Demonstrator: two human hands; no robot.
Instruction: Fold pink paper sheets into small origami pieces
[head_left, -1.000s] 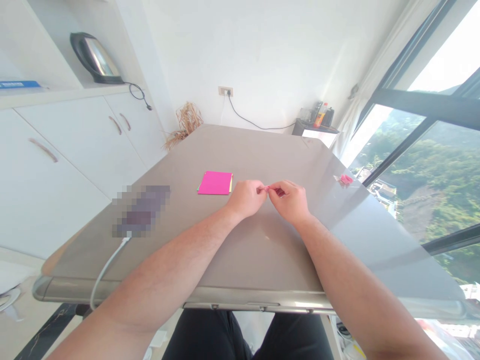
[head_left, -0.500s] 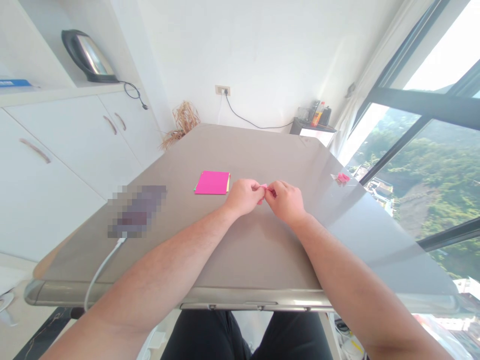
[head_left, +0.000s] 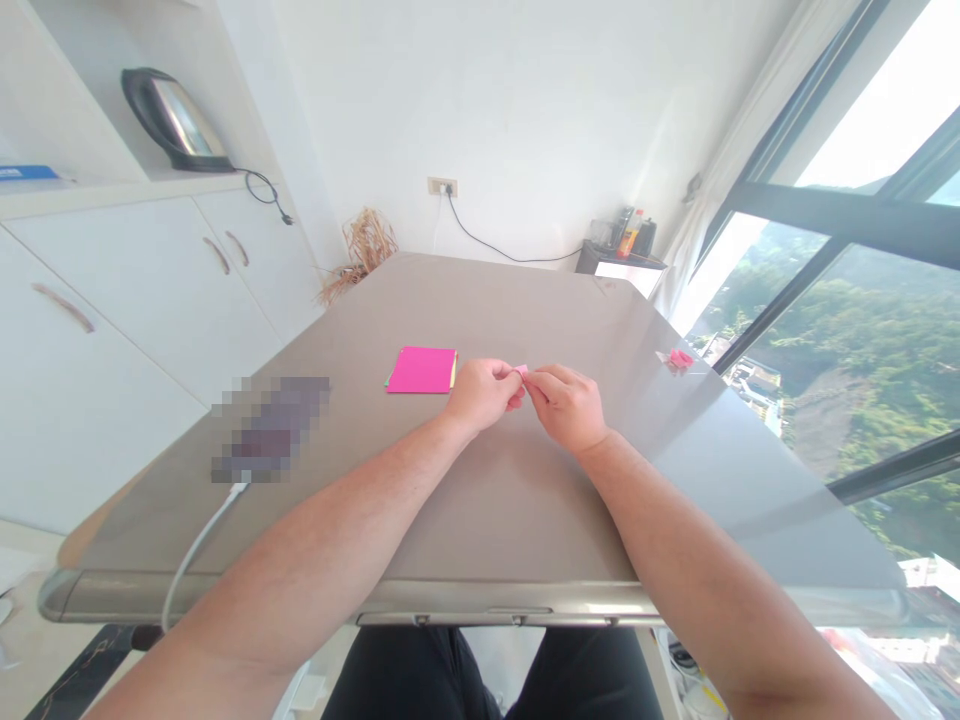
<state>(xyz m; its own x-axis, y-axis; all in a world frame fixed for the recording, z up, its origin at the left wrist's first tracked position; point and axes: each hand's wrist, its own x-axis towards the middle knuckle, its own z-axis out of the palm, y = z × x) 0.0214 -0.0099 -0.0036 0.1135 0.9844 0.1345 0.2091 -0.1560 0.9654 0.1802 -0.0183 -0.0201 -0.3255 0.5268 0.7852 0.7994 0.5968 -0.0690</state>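
Note:
A small pink piece of folded paper (head_left: 521, 370) is pinched between my two hands above the middle of the table; most of it is hidden by the fingers. My left hand (head_left: 484, 393) is closed on its left side, thumb against the fingertips. From the right, my right hand (head_left: 568, 402) grips it too, fingertips meeting the left ones. Just left of my left hand lies a stack of square coloured paper (head_left: 422, 370), bright pink on top, with green and yellow edges peeking out.
The grey table (head_left: 495, 520) spreads all round. On its left lies a blurred-out dark object (head_left: 270, 430) with a white cable (head_left: 199, 545). Pink scraps (head_left: 680, 359) lie near the right edge, by the window. A kettle (head_left: 180, 120) stands on the left shelf.
The right-hand fingers have shifted and straightened slightly over the pink paper, and less of it shows below the fingers. The whole view has moved a little.

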